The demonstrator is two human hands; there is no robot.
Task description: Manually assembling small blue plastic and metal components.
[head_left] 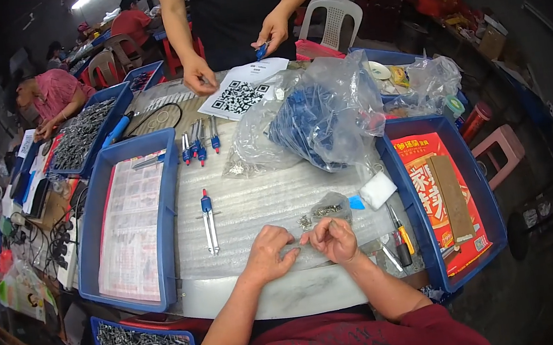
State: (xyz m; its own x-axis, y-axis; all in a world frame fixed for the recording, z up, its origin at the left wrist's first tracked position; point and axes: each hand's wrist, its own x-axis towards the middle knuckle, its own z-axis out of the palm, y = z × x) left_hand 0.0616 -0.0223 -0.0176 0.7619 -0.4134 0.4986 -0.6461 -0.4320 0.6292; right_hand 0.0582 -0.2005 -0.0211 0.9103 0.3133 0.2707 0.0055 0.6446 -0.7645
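Note:
My left hand [271, 251] rests low over the table's near edge, fingers loosely bent and thumb apart, with nothing visible in it. Beside it, my right hand [334, 240] is raised, its thumb and fingers pinched together; whatever they hold is too small to make out. Just beyond my hands lies a small clear bag [331, 206] with a little pile of small metal parts [305, 222] at its mouth. To the left, a drawing compass [209, 223] with a blue head and red tip lies on the foam sheet [258, 192]. Several similar compasses [199, 144] lie farther back.
A big clear bag of blue parts [315, 122] fills the back middle. Blue trays [174, 217] [497, 227] flank the table. Screwdrivers [404, 236] and a white block [378, 190] lie at right. Across, a co-worker's hand [272, 31] holds a blue piece near a printed sheet [244, 87].

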